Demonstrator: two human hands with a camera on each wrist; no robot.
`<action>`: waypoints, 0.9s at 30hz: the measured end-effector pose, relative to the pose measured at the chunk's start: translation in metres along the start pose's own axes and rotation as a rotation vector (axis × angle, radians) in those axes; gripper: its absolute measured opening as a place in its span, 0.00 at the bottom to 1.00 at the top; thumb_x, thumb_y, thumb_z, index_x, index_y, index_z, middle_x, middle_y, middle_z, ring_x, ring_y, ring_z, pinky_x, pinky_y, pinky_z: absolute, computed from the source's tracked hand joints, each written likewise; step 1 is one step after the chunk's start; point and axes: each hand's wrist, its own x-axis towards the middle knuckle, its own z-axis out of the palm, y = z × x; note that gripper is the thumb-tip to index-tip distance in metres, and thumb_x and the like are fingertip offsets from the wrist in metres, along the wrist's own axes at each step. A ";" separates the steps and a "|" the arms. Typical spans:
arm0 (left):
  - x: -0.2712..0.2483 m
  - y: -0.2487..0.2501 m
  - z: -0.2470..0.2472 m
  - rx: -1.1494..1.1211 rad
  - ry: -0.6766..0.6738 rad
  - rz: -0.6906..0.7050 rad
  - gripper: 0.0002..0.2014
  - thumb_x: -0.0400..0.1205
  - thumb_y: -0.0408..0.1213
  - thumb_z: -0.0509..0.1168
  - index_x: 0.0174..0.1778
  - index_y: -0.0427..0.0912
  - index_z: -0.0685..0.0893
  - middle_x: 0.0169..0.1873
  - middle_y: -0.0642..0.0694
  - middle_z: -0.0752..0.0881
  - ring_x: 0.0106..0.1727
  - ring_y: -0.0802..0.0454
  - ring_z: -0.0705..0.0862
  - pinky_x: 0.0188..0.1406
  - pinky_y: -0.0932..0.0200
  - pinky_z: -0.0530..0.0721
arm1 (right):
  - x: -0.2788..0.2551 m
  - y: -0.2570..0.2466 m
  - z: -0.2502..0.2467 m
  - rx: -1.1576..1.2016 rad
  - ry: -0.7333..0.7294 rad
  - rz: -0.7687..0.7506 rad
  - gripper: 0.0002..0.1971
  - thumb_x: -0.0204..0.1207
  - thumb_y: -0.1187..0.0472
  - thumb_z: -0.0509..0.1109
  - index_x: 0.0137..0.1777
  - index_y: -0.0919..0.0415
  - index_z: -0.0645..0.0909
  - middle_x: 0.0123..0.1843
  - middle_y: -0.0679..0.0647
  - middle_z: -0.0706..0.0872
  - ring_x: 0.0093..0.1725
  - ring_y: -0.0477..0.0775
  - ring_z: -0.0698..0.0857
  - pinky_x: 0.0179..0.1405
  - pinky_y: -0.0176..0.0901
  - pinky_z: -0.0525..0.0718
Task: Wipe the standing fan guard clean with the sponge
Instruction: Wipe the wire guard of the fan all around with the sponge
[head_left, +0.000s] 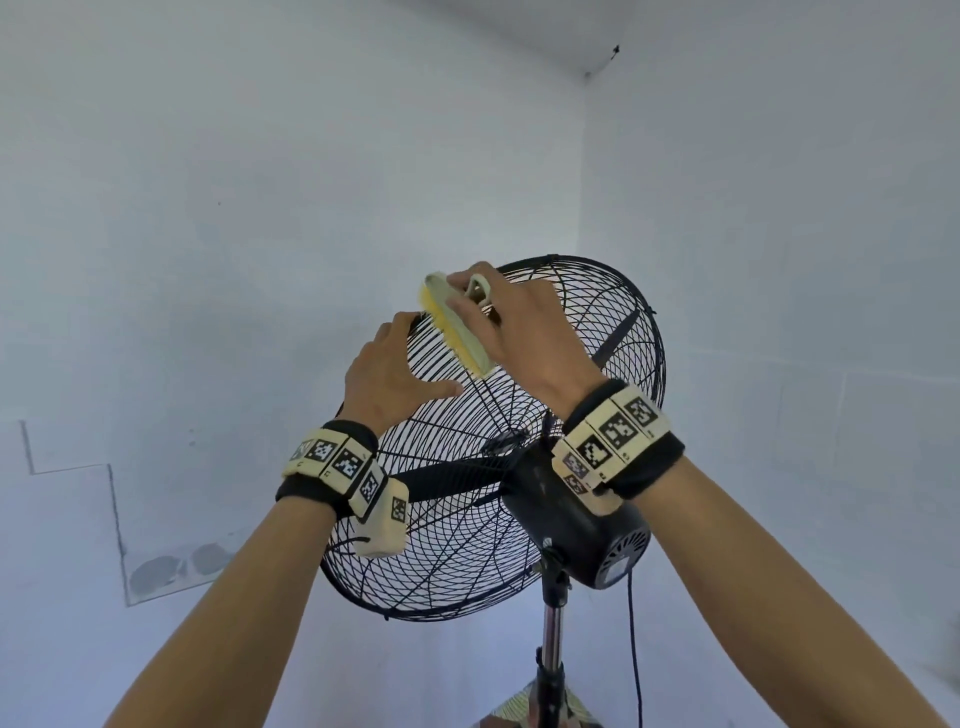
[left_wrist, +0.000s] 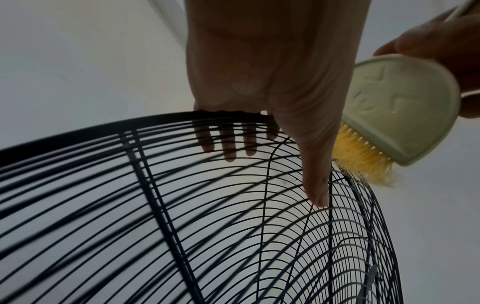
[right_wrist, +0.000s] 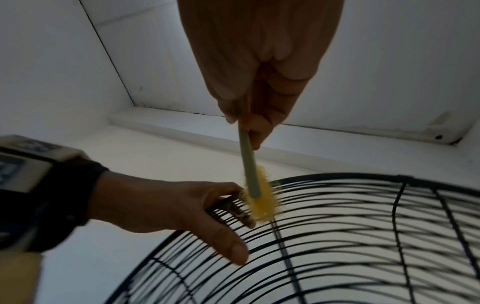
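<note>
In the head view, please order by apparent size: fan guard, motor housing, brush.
1. fan guard
2. motor housing
3. brush, though the right hand hides part of it.

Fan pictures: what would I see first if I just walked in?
A big black wire fan guard on a stand fills the middle, tilted up by a pale wall. At its top edge, the right hand holds a pale green brush with yellow bristles against the wires. The left hand grips the rim beside it.
</note>
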 end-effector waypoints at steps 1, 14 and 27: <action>0.000 -0.001 0.000 0.009 0.000 -0.006 0.51 0.66 0.66 0.82 0.80 0.53 0.65 0.74 0.49 0.78 0.71 0.42 0.80 0.64 0.40 0.82 | -0.005 0.001 0.001 -0.013 -0.040 -0.016 0.15 0.90 0.53 0.66 0.71 0.59 0.83 0.39 0.49 0.89 0.27 0.44 0.79 0.33 0.38 0.77; -0.013 -0.007 0.002 -0.037 0.038 -0.022 0.51 0.65 0.66 0.82 0.81 0.52 0.66 0.73 0.49 0.78 0.71 0.44 0.79 0.61 0.42 0.80 | -0.066 0.019 0.011 0.008 0.098 -0.046 0.22 0.90 0.51 0.61 0.80 0.57 0.77 0.39 0.56 0.91 0.26 0.51 0.86 0.24 0.37 0.84; -0.011 -0.007 0.003 -0.022 0.042 -0.013 0.51 0.66 0.65 0.83 0.80 0.52 0.67 0.72 0.48 0.78 0.70 0.43 0.80 0.60 0.41 0.81 | -0.091 0.033 0.020 0.002 0.173 -0.130 0.22 0.87 0.58 0.68 0.80 0.62 0.77 0.49 0.60 0.93 0.30 0.46 0.86 0.33 0.28 0.85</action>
